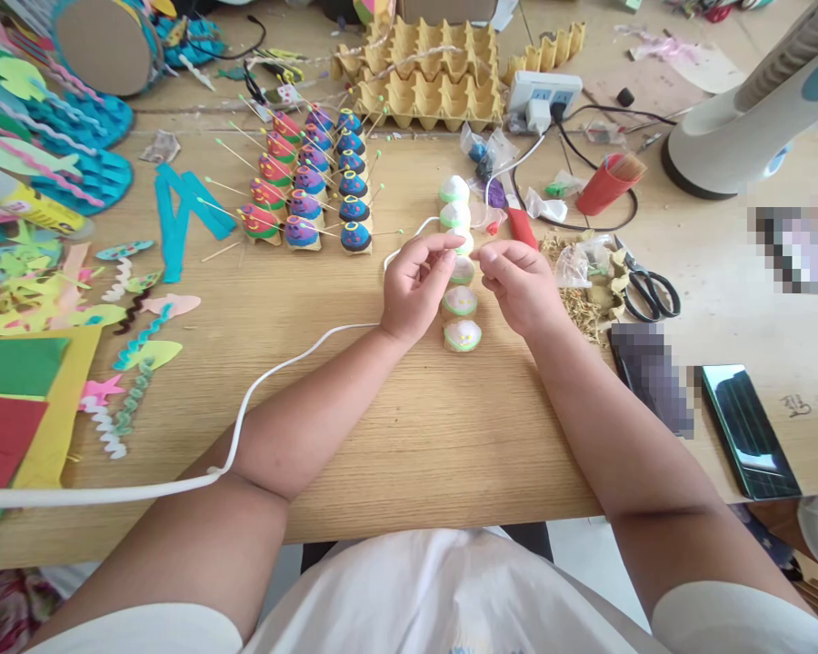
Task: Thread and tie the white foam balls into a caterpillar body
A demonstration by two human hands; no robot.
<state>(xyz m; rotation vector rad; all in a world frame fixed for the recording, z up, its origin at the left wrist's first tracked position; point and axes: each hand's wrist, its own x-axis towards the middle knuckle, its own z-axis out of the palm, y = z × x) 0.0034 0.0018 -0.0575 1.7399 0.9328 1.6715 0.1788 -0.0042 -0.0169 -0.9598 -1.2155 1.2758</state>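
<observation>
A column of small white-and-green painted egg-carton cups [462, 301] lies on the wooden table [409, 427] between my hands. My left hand [415, 283] is closed, its fingertips pinching one of those cups [462, 242] near the middle of the column. My right hand [522, 283] is closed in a pinch just right of the same cup, and whatever it holds is too small to make out. A white cable [245, 400] runs under my left forearm toward the cups.
Rows of painted purple, blue and red cups with sticks [306, 186] stand at the back. Yellow egg cartons [426, 77], a power strip [543, 93], a red cup [603, 186], scissors [644, 289], a phone [750, 431], a fan base [729, 145] and coloured foam cutouts [34, 300] surround the work area.
</observation>
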